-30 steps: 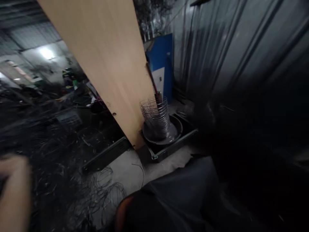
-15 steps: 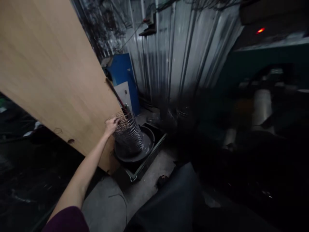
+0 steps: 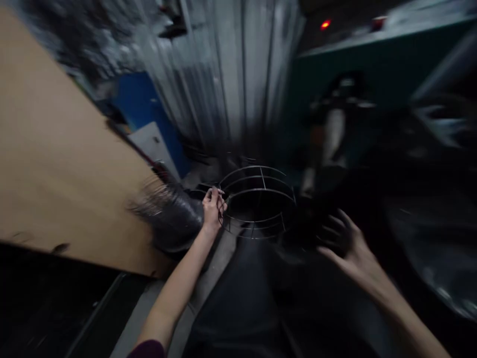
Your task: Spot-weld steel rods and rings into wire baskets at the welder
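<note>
My left hand point(image 3: 213, 211) is closed round the left side of a round wire frame point(image 3: 263, 189), made of a few thin metal rings joined by short cross wires. The frame hangs in front of me, over my dark-covered lap. To its right, my right hand point(image 3: 345, 246) is apart from it, fingers spread, holding nothing. Left of my left hand stands a coil or stack of wire rings point(image 3: 175, 214), blurred by motion, on a dark round base.
A large plywood board point(image 3: 82, 164) leans at the left. Behind are a blue cabinet point(image 3: 139, 102) and a corrugated metal wall point(image 3: 223, 74). Dark green machinery point(image 3: 372, 64) with a red light point(image 3: 325, 24) stands at the right.
My left hand has moved right, away from the wire stack, and now carries the wire frame. My right hand has come into view. The camera has turned to the right.
</note>
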Action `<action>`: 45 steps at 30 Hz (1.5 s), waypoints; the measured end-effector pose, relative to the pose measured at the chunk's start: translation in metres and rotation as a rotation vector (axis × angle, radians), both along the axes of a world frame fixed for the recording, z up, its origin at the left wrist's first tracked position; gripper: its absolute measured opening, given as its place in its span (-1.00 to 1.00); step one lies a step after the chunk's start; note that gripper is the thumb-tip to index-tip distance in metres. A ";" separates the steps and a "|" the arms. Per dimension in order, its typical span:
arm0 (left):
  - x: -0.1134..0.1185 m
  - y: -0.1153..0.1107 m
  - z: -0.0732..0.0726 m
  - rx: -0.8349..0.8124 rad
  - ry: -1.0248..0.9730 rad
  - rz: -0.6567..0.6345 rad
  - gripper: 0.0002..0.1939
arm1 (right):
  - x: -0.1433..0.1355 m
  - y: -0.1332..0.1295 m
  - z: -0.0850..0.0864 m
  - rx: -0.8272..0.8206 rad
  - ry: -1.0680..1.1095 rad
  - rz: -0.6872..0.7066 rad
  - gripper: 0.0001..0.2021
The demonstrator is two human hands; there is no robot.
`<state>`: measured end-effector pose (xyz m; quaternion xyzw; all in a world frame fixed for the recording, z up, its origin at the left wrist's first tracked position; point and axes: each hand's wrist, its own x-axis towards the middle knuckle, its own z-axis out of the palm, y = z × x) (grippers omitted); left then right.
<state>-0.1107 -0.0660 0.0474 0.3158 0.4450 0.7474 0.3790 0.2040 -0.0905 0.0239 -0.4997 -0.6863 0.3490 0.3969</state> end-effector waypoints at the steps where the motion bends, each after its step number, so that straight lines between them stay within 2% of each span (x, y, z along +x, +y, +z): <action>1: 0.025 0.001 -0.021 -0.042 -0.034 -0.088 -0.56 | 0.009 -0.007 0.001 -0.064 0.038 0.013 -0.09; 2: 0.046 -0.001 -0.040 -0.084 -0.034 -0.153 -0.53 | 0.017 -0.012 0.001 -0.132 0.080 0.048 -0.04; 4: 0.073 -0.008 -0.073 -0.175 0.066 -0.253 -0.48 | 0.030 -0.020 -0.006 -0.218 0.096 0.089 -0.04; 5: 0.079 -0.010 -0.086 -0.218 0.157 -0.283 -0.44 | 0.038 -0.024 -0.014 -0.225 0.076 0.082 -0.05; 7: 0.086 -0.012 -0.107 -0.312 0.450 -0.420 -0.37 | 0.052 -0.033 -0.034 -0.209 0.002 0.036 -0.08; 9: 0.089 -0.014 -0.121 -0.305 0.645 -0.542 -0.27 | 0.063 -0.046 -0.055 -0.211 -0.144 0.004 -0.10; 12: 0.096 -0.024 -0.128 -0.078 0.857 -0.797 -0.05 | 0.068 -0.061 -0.074 -0.244 -0.360 -0.028 -0.08; 14: 0.105 -0.033 -0.127 0.013 1.042 -0.915 0.04 | 0.073 -0.063 -0.076 -0.268 -0.419 -0.032 -0.03; 16: 0.115 -0.038 -0.123 -0.017 1.231 -0.891 0.00 | 0.088 -0.058 -0.071 -0.303 -0.410 0.031 -0.04; 18: 0.125 -0.036 -0.115 -0.063 1.360 -0.830 -0.08 | 0.118 -0.046 -0.064 -0.319 -0.367 0.078 -0.17; 19: 0.129 -0.033 -0.108 -0.055 1.400 -0.826 -0.12 | 0.138 -0.039 -0.061 -0.321 -0.377 0.030 -0.30; 21: 0.136 -0.024 -0.091 0.031 1.463 -0.877 -0.15 | 0.182 -0.021 -0.062 -0.384 -0.540 -0.212 -0.54; 23: 0.142 -0.015 -0.075 0.130 1.525 -0.942 -0.16 | 0.222 -0.001 -0.070 -0.530 -0.781 -0.468 -0.59; 24: 0.144 -0.012 -0.069 0.161 1.551 -0.964 -0.17 | 0.238 0.010 -0.077 -0.610 -0.861 -0.532 -0.59; 26: 0.146 -0.009 -0.063 0.187 1.592 -0.963 -0.15 | 0.258 0.029 -0.094 -0.742 -0.922 -0.545 -0.63; 29: 0.143 -0.014 -0.068 0.199 1.627 -0.855 -0.09 | 0.266 0.049 -0.115 -0.840 -0.934 -0.508 -0.66; 32: 0.134 -0.022 -0.074 0.206 1.599 -0.736 -0.14 | 0.270 0.051 -0.123 -0.842 -0.936 -0.508 -0.66; 35: 0.126 -0.025 -0.069 0.229 1.520 -0.649 -0.27 | 0.280 0.043 -0.115 -0.805 -0.921 -0.569 -0.63; 39: 0.138 -0.022 -0.048 0.338 1.416 -0.600 -0.44 | 0.288 0.031 -0.099 -0.725 -0.874 -0.680 -0.61; 42: 0.161 -0.024 -0.029 0.407 1.344 -0.630 -0.53 | 0.288 0.027 -0.086 -0.653 -0.789 -0.769 -0.61; 45: 0.180 -0.031 -0.018 0.452 1.286 -0.723 -0.57 | 0.289 0.025 -0.072 -0.588 -0.657 -0.859 -0.64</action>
